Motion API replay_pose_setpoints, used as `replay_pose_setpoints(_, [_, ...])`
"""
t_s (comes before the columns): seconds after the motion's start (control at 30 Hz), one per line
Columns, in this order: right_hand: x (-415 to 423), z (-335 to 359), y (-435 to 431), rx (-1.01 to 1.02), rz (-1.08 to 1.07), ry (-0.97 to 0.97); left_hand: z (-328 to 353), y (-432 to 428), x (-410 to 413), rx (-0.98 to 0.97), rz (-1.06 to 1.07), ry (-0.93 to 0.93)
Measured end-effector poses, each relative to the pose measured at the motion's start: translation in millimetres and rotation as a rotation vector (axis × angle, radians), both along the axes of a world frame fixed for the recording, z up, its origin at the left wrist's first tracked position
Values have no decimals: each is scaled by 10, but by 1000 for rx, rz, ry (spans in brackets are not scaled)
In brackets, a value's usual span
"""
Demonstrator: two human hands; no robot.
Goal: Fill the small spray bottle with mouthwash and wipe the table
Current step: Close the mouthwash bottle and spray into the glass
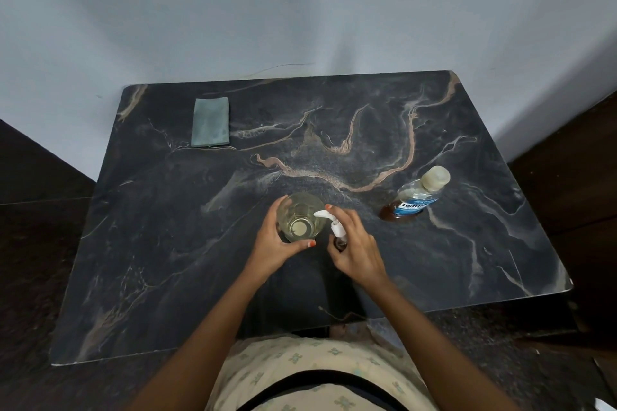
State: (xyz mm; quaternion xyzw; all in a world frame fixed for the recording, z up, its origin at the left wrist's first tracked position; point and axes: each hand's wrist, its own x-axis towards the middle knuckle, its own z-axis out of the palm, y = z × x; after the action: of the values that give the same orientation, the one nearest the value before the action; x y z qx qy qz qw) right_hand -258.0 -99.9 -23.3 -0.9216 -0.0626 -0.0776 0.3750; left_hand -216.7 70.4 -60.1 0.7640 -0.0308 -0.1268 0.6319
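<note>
A clear drinking glass (pixel 300 215) with a little pale liquid in it stands at the middle of the dark marble table (pixel 167 243). My left hand (pixel 272 243) wraps around its left side. Right beside it is the small spray bottle (pixel 337 232) with a white trigger head, its dark body mostly hidden by my right hand (pixel 357 248), which grips it. The mouthwash bottle (pixel 415 197), clear with a blue label and a pale cap on, stands upright at the right. A folded grey-green cloth (pixel 211 122) lies at the far left corner.
The table sits against a pale wall (pixel 300 10) at the back, with dark floor on both sides. The table's near edge is close to my body.
</note>
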Motion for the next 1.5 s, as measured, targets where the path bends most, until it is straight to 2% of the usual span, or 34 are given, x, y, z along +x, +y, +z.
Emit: replay_pose_setpoints(1.5, [22,63,-47,-82,11,7,4,6,-5,11,-4,-12])
